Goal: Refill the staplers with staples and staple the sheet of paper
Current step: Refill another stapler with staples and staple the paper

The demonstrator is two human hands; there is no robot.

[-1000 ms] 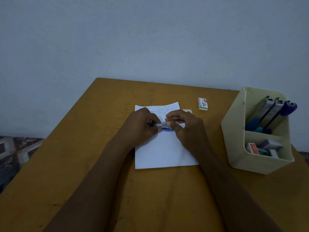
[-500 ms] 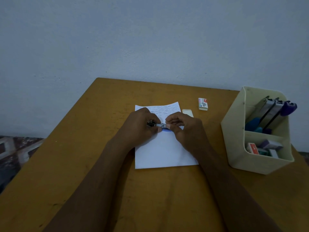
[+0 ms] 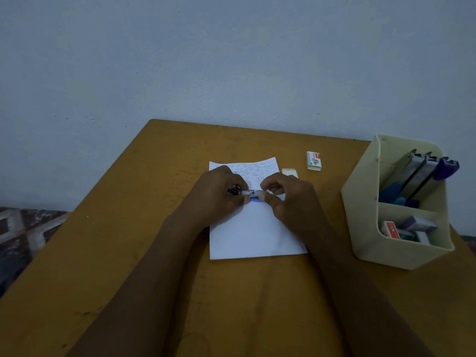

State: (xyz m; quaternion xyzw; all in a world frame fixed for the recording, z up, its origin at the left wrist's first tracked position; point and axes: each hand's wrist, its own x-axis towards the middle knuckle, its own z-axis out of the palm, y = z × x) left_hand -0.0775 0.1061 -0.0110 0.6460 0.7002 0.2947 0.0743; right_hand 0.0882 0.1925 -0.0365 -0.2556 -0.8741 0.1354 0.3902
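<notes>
I've just one view, a wide-angle camera on the wearer's head: it faces forward and down over the table toward the far wall, close enough that left hand and right hand sit mid-frame

Two bare forearms, bare hands

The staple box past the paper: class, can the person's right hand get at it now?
Probably yes: the staple box lies uncovered just beyond the right hand, only bare table and a small white piece between. That hand must first release the stapler.
</notes>
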